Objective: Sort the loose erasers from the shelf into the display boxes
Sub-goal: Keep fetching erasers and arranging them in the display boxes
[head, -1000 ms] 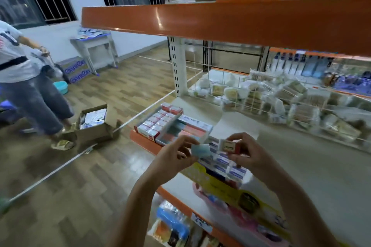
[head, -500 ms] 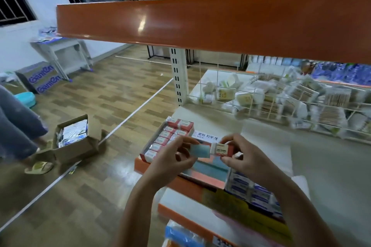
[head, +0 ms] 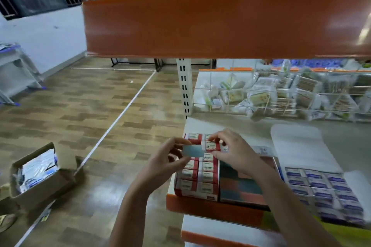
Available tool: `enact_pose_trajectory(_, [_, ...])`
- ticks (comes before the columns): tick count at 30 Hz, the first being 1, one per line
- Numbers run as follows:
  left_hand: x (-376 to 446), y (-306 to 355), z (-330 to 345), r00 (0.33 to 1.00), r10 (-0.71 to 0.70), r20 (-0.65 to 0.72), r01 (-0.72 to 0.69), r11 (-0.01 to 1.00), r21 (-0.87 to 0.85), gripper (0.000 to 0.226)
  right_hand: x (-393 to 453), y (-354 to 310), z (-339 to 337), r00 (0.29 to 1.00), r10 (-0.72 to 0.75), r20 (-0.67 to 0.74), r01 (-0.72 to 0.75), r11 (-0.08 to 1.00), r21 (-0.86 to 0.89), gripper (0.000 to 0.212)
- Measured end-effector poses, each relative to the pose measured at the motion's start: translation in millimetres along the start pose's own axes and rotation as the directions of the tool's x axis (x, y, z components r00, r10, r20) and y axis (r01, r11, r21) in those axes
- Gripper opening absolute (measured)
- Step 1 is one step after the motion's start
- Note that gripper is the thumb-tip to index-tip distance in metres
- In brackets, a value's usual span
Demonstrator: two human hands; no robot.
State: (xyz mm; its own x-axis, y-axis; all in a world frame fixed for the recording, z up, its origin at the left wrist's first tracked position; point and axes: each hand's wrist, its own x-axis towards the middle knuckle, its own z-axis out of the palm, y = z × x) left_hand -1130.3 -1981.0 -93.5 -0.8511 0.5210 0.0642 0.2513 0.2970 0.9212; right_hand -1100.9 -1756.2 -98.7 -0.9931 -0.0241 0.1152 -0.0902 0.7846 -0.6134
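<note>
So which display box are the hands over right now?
The leftmost box, holding red-and-white sleeved erasers. The right hand pinches a matching eraser above its far end; the middle box holds plain coloured blocks, the right one blue-labelled.

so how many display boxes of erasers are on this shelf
3: the red-sleeved box at the left edge, the red-and-teal box beside it, the blue-sleeved box on the right. More may lie out of frame.

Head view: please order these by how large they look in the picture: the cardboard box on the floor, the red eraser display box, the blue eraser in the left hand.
1. Cardboard box on the floor and red eraser display box: they look alike, so no ranking.
2. Blue eraser, pinched in the left hand, clearly the smallest.
</note>
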Motion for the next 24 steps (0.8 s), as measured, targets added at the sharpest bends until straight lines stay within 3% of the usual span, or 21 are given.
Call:
enact_pose_trajectory(10, [14.7,-11.6,-9.4,0.994,0.022,0.109,-0.013,0.996,-0.086,0.029,-1.7,0.5,24.5,0.982,0.036,-0.188,-0.076,0.975,-0.207,0.024])
enact_pose_trajectory(24, [23.4,14.0,14.1,0.978,-0.013,0.209,0.094,0.919,-0.382,0.04,-36.2,8.9,-16.5,0.964,0.137,-0.228,-0.165,0.98,-0.109,0.024])
